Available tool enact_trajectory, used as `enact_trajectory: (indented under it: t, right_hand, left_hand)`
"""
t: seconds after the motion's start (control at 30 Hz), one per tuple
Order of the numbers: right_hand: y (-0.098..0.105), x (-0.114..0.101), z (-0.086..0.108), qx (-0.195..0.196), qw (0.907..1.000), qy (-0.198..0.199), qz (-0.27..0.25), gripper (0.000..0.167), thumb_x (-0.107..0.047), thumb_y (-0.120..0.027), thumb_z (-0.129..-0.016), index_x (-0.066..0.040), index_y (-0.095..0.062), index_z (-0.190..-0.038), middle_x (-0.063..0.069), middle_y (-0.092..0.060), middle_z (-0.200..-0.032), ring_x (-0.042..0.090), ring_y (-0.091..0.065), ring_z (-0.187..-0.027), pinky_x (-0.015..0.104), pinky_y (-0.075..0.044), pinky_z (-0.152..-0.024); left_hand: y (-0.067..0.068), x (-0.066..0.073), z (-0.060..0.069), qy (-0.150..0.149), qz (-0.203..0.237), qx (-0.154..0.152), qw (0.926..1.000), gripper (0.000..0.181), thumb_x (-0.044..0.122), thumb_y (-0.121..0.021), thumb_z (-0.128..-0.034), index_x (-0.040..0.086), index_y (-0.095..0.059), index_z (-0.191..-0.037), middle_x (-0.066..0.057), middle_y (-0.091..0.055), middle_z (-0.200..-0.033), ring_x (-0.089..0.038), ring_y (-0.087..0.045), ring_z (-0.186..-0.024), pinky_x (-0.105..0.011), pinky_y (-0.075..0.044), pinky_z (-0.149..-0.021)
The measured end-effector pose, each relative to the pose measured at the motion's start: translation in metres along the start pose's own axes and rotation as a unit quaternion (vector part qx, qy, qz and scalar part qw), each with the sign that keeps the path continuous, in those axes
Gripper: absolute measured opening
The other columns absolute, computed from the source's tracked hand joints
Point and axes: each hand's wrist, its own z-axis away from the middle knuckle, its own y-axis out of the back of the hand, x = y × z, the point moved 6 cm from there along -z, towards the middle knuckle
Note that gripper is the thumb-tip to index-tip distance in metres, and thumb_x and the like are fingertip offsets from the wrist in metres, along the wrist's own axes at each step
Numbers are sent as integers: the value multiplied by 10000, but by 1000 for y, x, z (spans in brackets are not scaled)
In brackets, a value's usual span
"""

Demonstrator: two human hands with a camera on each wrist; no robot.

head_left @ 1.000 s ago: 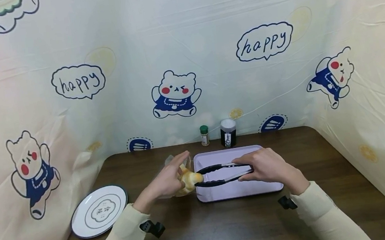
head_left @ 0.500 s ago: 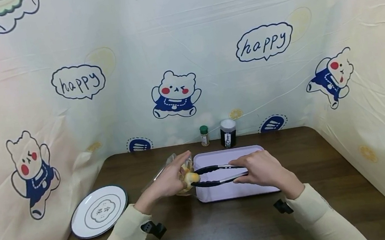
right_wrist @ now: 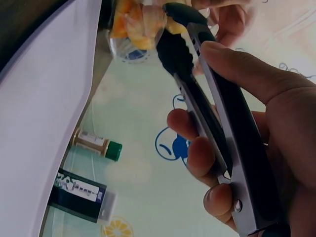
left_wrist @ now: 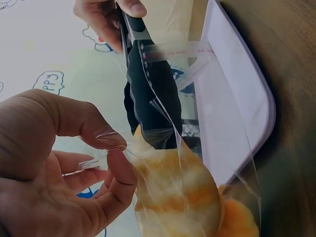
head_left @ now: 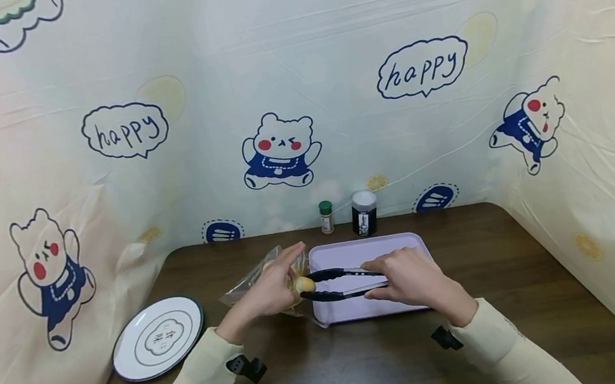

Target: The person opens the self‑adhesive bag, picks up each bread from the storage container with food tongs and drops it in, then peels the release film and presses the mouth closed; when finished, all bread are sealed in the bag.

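Note:
Thumb and fingertip of my left hand [head_left: 270,288] pinch the edge of a clear plastic bag [head_left: 240,287], plainly visible in the left wrist view. My right hand [head_left: 410,277] grips a pair of tongs [right_wrist: 217,94] with black scalloped tips. Those tips reach into the bag's mouth and touch the end of a golden bread roll [left_wrist: 175,185]. More bread [left_wrist: 238,219] lies beside it in the bag. From the head view, the left hand hides much of the bag and bread.
A lilac tray [head_left: 373,307] lies under the tongs and right hand. Behind it stand a green-capped spice jar [head_left: 327,218] and a dark jar with a pale lid [head_left: 365,215]. A white plate [head_left: 138,360] sits at the table's left edge.
My right hand has moved left with the tongs, and the bread has gone further into the bag behind my left hand. The bag now spreads out further left; the left hand has barely moved.

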Motion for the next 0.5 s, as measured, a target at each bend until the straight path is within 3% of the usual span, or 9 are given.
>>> enact_trajectory:
  t: [0.5]
  right_hand:
    - [-6, -19, -5, -209, 9997, 101, 126, 503, -575, -749, -804, -208, -757, -1148, -28, -782, -967, 141, -690, -717, 324, -542, -601]
  left_hand:
    - [-6, 1, -1, 121, 151, -128, 9997, 983, -127, -678, -720, 186, -308, -1575, -10, -274, -1641, -200, -569, -966, -261, -518, -690]
